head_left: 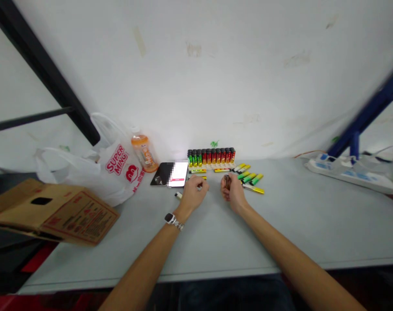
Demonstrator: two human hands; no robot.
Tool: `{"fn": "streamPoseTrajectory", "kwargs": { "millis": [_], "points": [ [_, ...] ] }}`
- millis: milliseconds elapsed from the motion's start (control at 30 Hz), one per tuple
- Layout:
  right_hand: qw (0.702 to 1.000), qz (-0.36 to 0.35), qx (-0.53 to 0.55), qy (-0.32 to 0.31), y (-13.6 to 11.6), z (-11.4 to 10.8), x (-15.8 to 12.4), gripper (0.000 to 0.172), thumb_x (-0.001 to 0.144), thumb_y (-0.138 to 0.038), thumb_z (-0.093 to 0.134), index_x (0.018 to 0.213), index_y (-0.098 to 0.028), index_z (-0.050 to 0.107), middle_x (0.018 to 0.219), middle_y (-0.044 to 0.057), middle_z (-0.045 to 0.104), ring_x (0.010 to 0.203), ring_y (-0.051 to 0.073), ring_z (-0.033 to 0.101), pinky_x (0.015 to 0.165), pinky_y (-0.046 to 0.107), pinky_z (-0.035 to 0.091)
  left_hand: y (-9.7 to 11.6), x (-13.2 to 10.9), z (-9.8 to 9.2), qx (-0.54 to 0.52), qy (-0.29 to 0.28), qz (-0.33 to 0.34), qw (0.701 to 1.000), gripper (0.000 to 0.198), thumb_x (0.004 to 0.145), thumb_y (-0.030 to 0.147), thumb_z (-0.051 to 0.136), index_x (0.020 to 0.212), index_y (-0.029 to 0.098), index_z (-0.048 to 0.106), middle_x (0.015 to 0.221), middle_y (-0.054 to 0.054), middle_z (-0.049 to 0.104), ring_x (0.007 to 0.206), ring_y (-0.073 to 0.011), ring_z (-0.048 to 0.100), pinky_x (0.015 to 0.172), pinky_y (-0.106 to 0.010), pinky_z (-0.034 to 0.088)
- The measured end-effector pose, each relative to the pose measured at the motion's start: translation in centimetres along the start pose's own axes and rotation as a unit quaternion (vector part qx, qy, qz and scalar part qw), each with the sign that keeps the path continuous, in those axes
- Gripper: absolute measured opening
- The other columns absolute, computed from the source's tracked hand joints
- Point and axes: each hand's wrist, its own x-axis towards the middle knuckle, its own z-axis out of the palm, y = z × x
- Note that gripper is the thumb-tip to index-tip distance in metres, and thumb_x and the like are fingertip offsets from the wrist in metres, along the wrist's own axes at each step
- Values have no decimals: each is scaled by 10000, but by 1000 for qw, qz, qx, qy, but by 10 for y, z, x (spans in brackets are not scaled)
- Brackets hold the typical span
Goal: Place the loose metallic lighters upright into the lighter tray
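My left hand (193,193), with a watch on the wrist, rests on the grey table (215,233) with its fingers curled round a small item I cannot make out. My right hand (232,191) is closed on a small dark lighter (228,181), held upright. Just behind both hands stands a tray of upright lighters (211,156) in green, yellow and red. Several loose green-yellow lighters (250,177) lie to the right of the hands, and a small white lighter (178,195) lies by my left hand.
A phone (170,174) with a lit screen lies left of the tray. An orange bottle (144,152), a white plastic bag (108,166) and a cardboard box (53,211) sit at the left. A power strip (342,170) lies far right. A white wall rises behind.
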Motion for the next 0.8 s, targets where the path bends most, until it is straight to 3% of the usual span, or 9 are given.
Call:
{"fn": "streamPoseTrajectory", "kwargs": {
  "millis": [100,233,300,467,633,800],
  "points": [
    [999,-12,11,-38,1,0,2,526,858,-637,327,618,-207,511,439,-69,294,369,85,218,383,232,152,4,0,-1,-12,-5,-10,1000,254,813,127,504,578,189,576,602,-4,570,720,-161,548,678,-272,428],
    [994,-79,-68,-19,8,2,5,444,826,-620,493,739,-193,577,571,-36,439,483,108,362,444,243,257,14,1,6,-76,9,-39,996,117,872,235,548,843,174,642,763,-23,653,722,-147,588,687,-277,476],
    [986,-130,-100,-15,12,3,6,410,826,-614,538,782,-206,558,656,-23,479,580,128,426,503,249,323,18,3,12,-104,20,-59,993,179,873,331,604,929,166,645,844,-45,684,756,-151,623,694,-278,500],
    [964,-209,-159,-26,14,5,3,354,905,-582,473,977,-239,522,845,8,539,790,173,508,676,281,432,15,11,16,-139,26,-81,987,240,859,399,645,900,166,681,885,-57,718,810,-164,666,751,-294,539],
    [947,-246,-203,-49,14,7,-2,282,951,-497,434,1021,-230,494,948,31,555,906,179,537,850,308,452,8,18,5,-203,-13,-96,974,272,809,407,703,908,154,690,867,-66,733,805,-173,685,767,-316,565],
    [936,-258,-228,-70,16,3,3,254,935,-441,491,1073,-227,490,1052,58,586,983,193,555,876,331,455,4,34,-19,-199,-62,-98,973,257,764,359,742,896,146,684,850,-70,734,760,-169,690,727,-308,573]
  ]
}}
